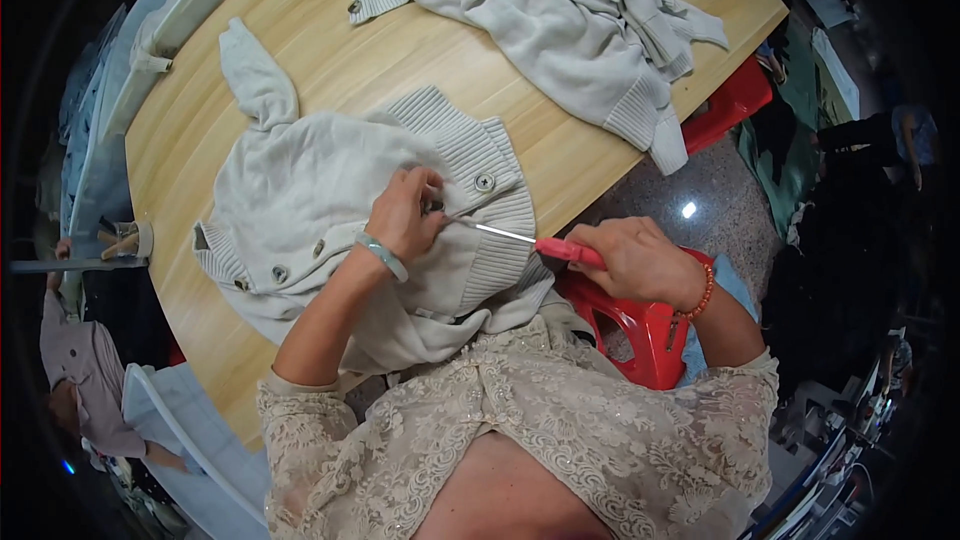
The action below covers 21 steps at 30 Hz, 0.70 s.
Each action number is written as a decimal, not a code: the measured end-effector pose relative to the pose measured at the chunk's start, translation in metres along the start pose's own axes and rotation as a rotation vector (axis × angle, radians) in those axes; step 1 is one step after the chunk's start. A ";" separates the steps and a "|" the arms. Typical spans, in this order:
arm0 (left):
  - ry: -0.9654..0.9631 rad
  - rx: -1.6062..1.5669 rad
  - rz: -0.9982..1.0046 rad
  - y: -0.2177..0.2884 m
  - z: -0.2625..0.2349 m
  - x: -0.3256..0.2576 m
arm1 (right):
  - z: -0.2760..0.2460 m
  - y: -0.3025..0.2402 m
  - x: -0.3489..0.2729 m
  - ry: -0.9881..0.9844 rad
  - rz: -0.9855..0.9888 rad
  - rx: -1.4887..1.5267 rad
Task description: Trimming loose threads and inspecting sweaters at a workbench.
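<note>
A cream knitted cardigan (320, 190) with buttons lies spread on the wooden table (330, 60), its hem draped over the near edge. My left hand (405, 212) presses and pinches the ribbed button band beside a round button (485, 181). My right hand (640, 262) grips a red-handled tool (568, 252) whose thin metal shaft (500, 231) points left, its tip meeting the fabric at my left fingers. A pale green bangle sits on my left wrist, and an orange bead bracelet on my right.
A second cream knitted garment (580, 10) lies heaped at the table's far right. A red plastic stool (640, 325) stands under my right arm. Another person sits at the left (80, 370). Pale cloth and bags lie along the table's left side.
</note>
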<state>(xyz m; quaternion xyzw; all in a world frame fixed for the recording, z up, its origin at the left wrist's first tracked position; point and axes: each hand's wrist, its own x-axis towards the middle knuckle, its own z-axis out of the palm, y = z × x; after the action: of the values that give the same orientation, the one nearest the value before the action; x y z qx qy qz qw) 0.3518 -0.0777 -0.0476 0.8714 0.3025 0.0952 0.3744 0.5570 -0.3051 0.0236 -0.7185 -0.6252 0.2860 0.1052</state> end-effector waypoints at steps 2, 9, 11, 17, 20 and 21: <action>-0.037 0.059 -0.007 -0.001 -0.001 0.000 | 0.004 0.004 -0.004 0.053 -0.027 0.042; -0.183 0.133 -0.016 0.002 -0.005 0.004 | -0.003 0.002 -0.007 -0.058 0.051 -0.027; -0.226 0.119 -0.012 0.003 -0.005 0.009 | -0.003 0.008 -0.010 -0.019 0.059 -0.005; 0.043 -0.029 0.200 0.025 0.024 0.023 | 0.003 0.027 -0.019 0.131 0.066 0.000; 0.027 0.061 0.290 0.010 0.050 0.037 | 0.002 0.026 -0.024 0.126 0.126 -0.098; -0.016 0.022 0.258 0.011 0.049 0.039 | -0.002 0.023 -0.028 0.086 0.160 -0.107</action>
<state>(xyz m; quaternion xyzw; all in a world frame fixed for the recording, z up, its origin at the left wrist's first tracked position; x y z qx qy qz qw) 0.4068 -0.0892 -0.0767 0.9078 0.1861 0.1323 0.3519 0.5756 -0.3357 0.0208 -0.7824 -0.5751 0.2285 0.0705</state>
